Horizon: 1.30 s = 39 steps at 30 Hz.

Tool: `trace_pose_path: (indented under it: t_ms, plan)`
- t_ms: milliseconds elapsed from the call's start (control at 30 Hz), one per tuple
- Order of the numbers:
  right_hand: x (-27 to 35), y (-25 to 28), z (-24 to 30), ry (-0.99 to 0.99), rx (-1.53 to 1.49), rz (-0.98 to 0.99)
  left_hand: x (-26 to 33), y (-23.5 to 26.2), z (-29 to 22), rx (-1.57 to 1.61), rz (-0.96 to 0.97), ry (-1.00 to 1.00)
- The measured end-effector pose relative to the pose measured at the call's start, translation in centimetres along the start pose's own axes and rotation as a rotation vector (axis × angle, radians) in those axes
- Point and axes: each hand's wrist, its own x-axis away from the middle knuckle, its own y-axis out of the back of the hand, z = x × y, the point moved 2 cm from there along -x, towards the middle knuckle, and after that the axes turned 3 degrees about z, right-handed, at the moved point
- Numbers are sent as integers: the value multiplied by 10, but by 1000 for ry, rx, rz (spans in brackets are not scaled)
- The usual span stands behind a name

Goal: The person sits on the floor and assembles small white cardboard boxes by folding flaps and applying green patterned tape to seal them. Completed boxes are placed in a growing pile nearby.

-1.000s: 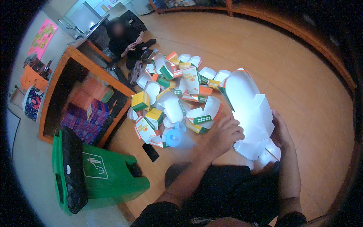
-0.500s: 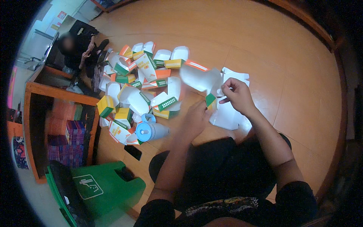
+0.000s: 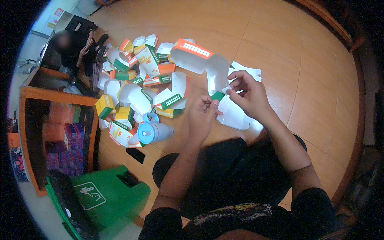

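Near the centre of the frame, both hands meet over a flat white carton blank with an orange end panel and a small green tab. The left hand is curled with its fingertips pinching the green tab at the blank's lower edge. The right hand grips the blank's white flap just beside that tab, thumb and fingers closed on the card. The blank is held off the floor, its orange end pointing toward the upper middle of the frame. Under the right hand, more white flat sheets lie on the wooden floor.

Left of the hands, a loose pile of folded cartons spreads across the floor, white, orange, green and yellow; several lie open and show only bare white insides. At the pile's lower edge a blue cup with a lid lies on its side; what it holds cannot be seen. A dark flat phone rests on the floor just below it.

At the lower left stands a green bin with a dark bag hanging at its side; its inside is hidden. Along the left edge a wooden shelf unit holds stacked purple and orange boxes. At the upper left another person in dark clothing sits on the floor.
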Motion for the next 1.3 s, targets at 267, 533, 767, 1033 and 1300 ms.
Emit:
trace_pose_path:
  t_ms: [267,533,767,1033,1300]
  plan:
    - [7,-8,0,116,203,100,6,-12,13,102,-40,56]
    - [10,-25,-9,31,-61,-85,6,-14,14,237,-62,13]
    - [14,-31,-16,-32,-277,-106,5,-17,12,288,-42,0]
    - [20,-37,-17,45,-79,-4,6,0,16,208,3,-87]
    - [15,-37,2,341,99,-9,7,-1,1,223,-41,-96]
